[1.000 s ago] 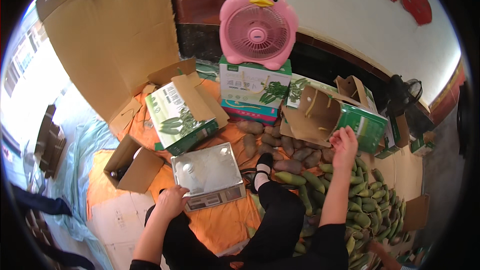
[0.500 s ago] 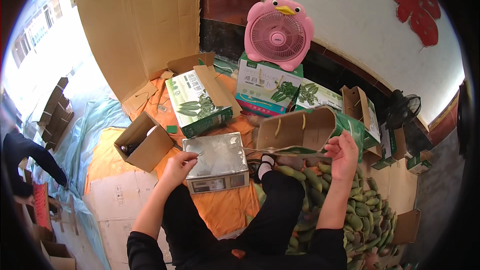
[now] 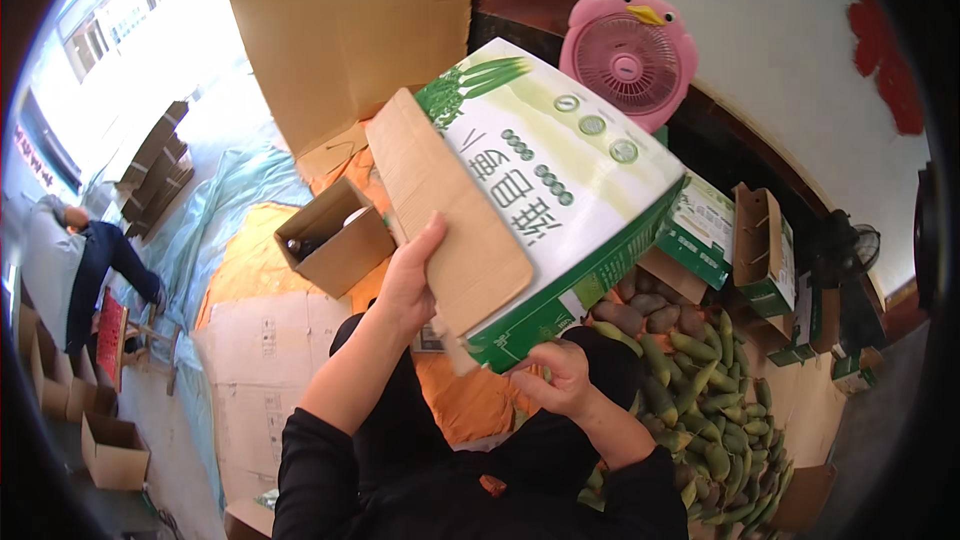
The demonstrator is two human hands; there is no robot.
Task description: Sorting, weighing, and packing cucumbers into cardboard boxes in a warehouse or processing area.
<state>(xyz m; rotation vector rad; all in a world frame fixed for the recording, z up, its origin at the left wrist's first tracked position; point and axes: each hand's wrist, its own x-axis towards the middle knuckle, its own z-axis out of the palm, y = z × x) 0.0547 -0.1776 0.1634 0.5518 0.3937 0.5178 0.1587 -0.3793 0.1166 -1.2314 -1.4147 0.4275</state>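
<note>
A large white and green carton point(image 3: 560, 155) with printed vegetables is tilted up in front of me, over my lap. A brown cardboard flap point(image 3: 450, 210) stands out on its left side. My left hand point(image 3: 408, 275) is closed on that flap's lower left edge, thumb on top. At the carton's lower corner, the curled fingers of my right hand point(image 3: 558, 377) grip the green edge. The carton hides most of the scale point(image 3: 428, 340) beneath it. To the right lies a heap of green radishes point(image 3: 715, 410), with some reddish-brown roots point(image 3: 650, 310) at its far end.
A small open brown box point(image 3: 335, 238) stands to the left on orange sheeting. A pink fan point(image 3: 628, 60) and more green-white cartons point(image 3: 700, 225) are behind. Tall cardboard point(image 3: 340, 30) leans at the back. Another person point(image 3: 85, 260) bends at far left beside a red-topped stool point(image 3: 110, 340).
The carton now fills the space before me, raised and tilted. My left hand has gone from above the scale to the flap; my right hand has moved down and inward. The view has shifted left.
</note>
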